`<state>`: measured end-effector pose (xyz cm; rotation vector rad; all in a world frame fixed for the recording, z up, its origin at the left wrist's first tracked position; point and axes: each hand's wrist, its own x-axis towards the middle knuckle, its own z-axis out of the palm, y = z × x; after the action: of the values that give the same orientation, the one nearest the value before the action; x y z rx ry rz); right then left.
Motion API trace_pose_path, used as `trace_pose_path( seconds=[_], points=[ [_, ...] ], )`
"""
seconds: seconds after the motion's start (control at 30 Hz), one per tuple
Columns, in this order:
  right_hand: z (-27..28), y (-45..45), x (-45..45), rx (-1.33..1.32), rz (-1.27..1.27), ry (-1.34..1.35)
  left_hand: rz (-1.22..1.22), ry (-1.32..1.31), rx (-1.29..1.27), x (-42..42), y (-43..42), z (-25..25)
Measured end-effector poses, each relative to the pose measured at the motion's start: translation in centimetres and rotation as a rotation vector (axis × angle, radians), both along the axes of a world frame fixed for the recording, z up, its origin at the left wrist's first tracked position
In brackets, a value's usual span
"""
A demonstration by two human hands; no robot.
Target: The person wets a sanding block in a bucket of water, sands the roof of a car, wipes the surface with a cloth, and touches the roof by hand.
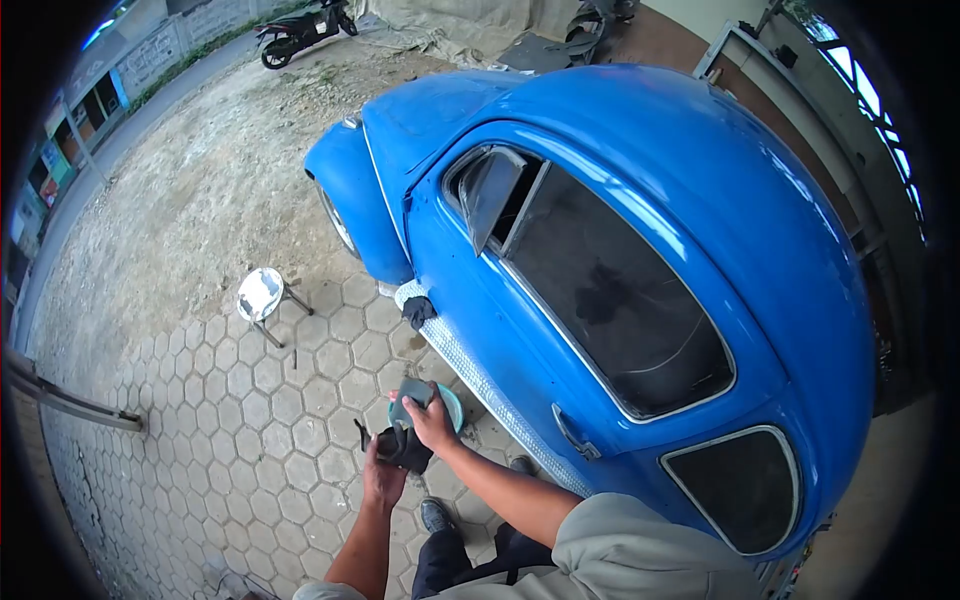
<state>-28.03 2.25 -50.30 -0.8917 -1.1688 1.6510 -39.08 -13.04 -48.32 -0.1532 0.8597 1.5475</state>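
Head view: a block (411,392) and a cloth (408,456) are held close together above the paving (300,435), beside the blue car (500,320).
Right hand (433,422): the fingers are clamped on the block, which is gripped across its sides.
Left hand (384,478): the fingers are closed on the near side of the dark cloth; whether block and cloth touch cannot be told.
Block: light, by its look, and firm enough to keep its shape; likely slippery if wet, so best held by opposite edges.
Cloth: soft, limp and hard to damage, it seems; best taken in a bunched fold.
Bowl (457,405): partly hidden behind the right hand; its contents cannot be made out.
Running board (472,370): a black rag (418,311) is draped near its front end.
Stool (261,293): placed on the paving, well apart from the hands.
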Motion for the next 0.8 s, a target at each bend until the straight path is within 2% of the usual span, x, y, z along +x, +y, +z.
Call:
trace_pose_path(
  seconds=[0.03,0.07,0.13,0.2,0.23,0.33,0.37,0.43,0.47,0.5,0.53,0.57,0.6,0.67,0.7,0.73,0.77,0.8],
  points=[
    [3.1,-0.8,-0.2,-0.024,0.055,0.064,-0.049,-0.097,0.136,-1.2,0.6,0.7],
    [6.2,-1.6,-0.6,-0.044,0.107,0.127,-0.014,-0.206,0.228,-0.5,1.9,6.7],
    [10.2,-2.4,-1.1,0.209,-0.037,-0.419,0.041,-0.231,0.463,0.1,2.2,12.5],
    [15.6,-2.0,-0.8,-0.01,0.14,0.08,0.074,-0.298,0.43,-0.2,3.0,13.6],
    [19.6,-1.8,0.3,-0.01,0.186,0.049,0.1,-0.328,0.405,-0.3,3.4,14.5],
    [24.1,0.1,1.8,0.107,0.21,-0.083,0.132,-0.398,0.46,0.8,5.4,16.2],
    [25.2,0.6,2.7,0.075,0.243,-0.011,0.132,-0.386,0.447,1.2,6.0,16.5],
    [23.0,6.3,3.5,0.093,0.182,-0.128,0.019,-0.264,0.502,2.7,9.4,18.9],
    [23.0,8.9,4.9,0.106,0.139,-0.174,-0.03,-0.223,0.543,4.6,11.7,22.5],
    [28.1,9.8,7.6,-0.003,0.138,-0.016,-0.077,-0.18,0.585,6.5,13.9,26.1],
    [36.9,10.7,12.1,-0.116,0.14,0.138,-0.126,-0.16,0.697,8.0,16.6,29.0],
    [43.0,11.8,15.9,-0.052,0.052,0.108,-0.172,-0.139,0.81,9.4,19.1,31.8],
    [44.2,15.9,18.7,0.126,-0.025,0.16,-0.244,-0.105,0.989,9.7,22.4,32.7],
    [52.8,20.4,26.9,0.27,-0.235,0.192,-0.242,-0.024,1.057,13.7,27.3,39.0],
    [57.3,22.0,31.4,0.34,-0.357,0.099,-0.123,0.082,1.025,16.3,30.0,41.5],
    [59.8,24.6,35.5,0.584,-0.478,0.019,-0.005,0.186,0.989,19.6,32.4,43.8],
    [62.9,25.9,40.3,0.744,-0.619,-0.334,0.067,0.544,0.919,23.3,33.4,47.5],
    [64.5,27.2,44.2,0.984,-0.794,-0.54,0.134,0.897,0.821,26.2,34.0,50.6]
  ],
)
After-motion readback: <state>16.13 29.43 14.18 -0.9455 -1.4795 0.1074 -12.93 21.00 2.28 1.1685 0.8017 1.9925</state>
